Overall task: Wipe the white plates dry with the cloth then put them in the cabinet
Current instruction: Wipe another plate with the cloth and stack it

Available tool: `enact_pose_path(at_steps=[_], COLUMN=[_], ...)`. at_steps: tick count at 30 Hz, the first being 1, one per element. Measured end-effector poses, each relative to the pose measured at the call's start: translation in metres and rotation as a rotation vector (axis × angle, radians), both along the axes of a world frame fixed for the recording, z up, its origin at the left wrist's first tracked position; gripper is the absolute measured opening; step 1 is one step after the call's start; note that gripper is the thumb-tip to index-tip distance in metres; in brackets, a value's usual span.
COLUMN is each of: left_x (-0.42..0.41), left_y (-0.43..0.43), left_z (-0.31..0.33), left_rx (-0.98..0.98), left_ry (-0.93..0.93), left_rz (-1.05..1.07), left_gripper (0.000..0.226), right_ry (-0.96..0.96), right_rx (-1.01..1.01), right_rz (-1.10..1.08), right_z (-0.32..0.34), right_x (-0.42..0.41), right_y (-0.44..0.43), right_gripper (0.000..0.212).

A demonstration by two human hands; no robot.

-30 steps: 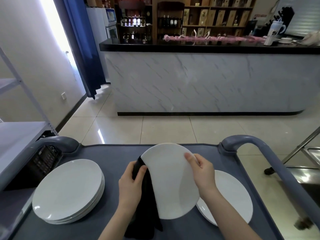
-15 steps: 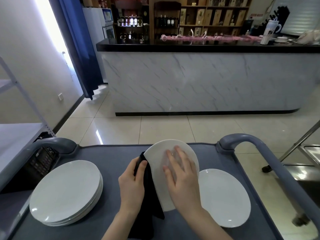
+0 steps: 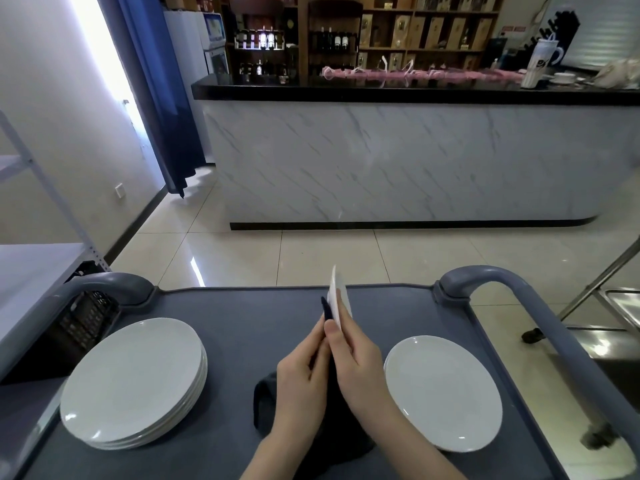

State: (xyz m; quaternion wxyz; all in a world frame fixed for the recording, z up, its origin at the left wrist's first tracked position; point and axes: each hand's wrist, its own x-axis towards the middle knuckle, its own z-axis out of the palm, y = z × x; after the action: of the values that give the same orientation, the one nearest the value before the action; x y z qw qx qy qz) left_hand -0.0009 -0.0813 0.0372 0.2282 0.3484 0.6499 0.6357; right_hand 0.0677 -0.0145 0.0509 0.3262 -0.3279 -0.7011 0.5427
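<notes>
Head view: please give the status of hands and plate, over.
Left hand grips black cloth against held plate. Right hand holds that plate, edge-on to camera. Stack of plates left, single plate right on cart; nothing blocking.

One white plate [image 3: 337, 296] stands on edge above the middle of the cart [image 3: 242, 313], its thin rim turned toward me, pinched in my right hand [image 3: 360, 362]. The dark cloth [image 3: 266, 407] lies against its left face under my left hand [image 3: 301, 382] and hangs down to a bunched heap on the cart top. A stack of white plates [image 3: 133, 382] sits flat at the cart's left side. A single white plate [image 3: 443, 393] lies flat at its right side.
</notes>
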Motion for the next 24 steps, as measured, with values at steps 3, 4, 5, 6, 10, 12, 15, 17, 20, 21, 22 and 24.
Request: enact_pose_path(at_steps=[3, 4, 5, 6, 10, 12, 15, 17, 20, 21, 22, 24], left_x=[0.000, 0.000, -0.001, -0.001, -0.003, -0.004, -0.010, -0.016, -0.025, -0.027, -0.027, -0.027], left_y=[0.005, 0.007, 0.008, 0.009, 0.014, 0.017, 0.023, 0.027, 0.029, 0.029, 0.030, 0.031], left_z=[0.006, 0.007, 0.008, 0.008, 0.001, -0.003, -0.007, -0.009, -0.013, -0.015, -0.016, -0.018], left_rx=[0.037, 0.046, 0.057, 0.065, 0.070, 0.064, 0.046, 0.028, 0.018, 0.012, 0.003, -0.016], left_ry=[-0.038, -0.043, -0.053, -0.063, 0.020, 0.087, 0.158, 0.232, 0.315, 0.325, 0.331, 0.323], left_rz=[-0.042, -0.061, -0.077, -0.087, -0.102, -0.104, -0.090, -0.083, -0.116, -0.130, -0.139, -0.139], left_gripper=[0.037, 0.039, 0.041, 0.043, 0.048, 0.050, 0.051, 0.049, 0.049, 0.049, 0.049, 0.050], right_ry=[0.071, 0.097, 0.122, 0.144, 0.221, 0.243, 0.255, 0.262, 0.268, 0.275, 0.284, 0.298], right_rx=[-0.048, -0.077, -0.104, -0.132, -0.288, -0.341, -0.390, -0.438, -0.471, -0.478, -0.485, -0.488], right_rz=[0.031, 0.038, 0.048, 0.059, 0.128, 0.138, 0.121, 0.116, 0.119, 0.116, 0.110, 0.095], right_z=[0.005, 0.007, 0.008, 0.010, 0.016, 0.018, 0.019, 0.018, 0.017, 0.016, 0.016, 0.015], right_x=[0.000, 0.000, -0.001, -0.001, 0.003, 0.005, 0.005, 0.008, 0.012, 0.014, 0.015, 0.018], right_y=[0.003, 0.004, 0.004, 0.004, 0.006, 0.007, 0.007, 0.007, 0.008, 0.008, 0.009, 0.010], right_gripper=[0.044, 0.043, 0.042, 0.041, 0.041, 0.039, 0.037, 0.036, 0.037, 0.038, 0.038, 0.038])
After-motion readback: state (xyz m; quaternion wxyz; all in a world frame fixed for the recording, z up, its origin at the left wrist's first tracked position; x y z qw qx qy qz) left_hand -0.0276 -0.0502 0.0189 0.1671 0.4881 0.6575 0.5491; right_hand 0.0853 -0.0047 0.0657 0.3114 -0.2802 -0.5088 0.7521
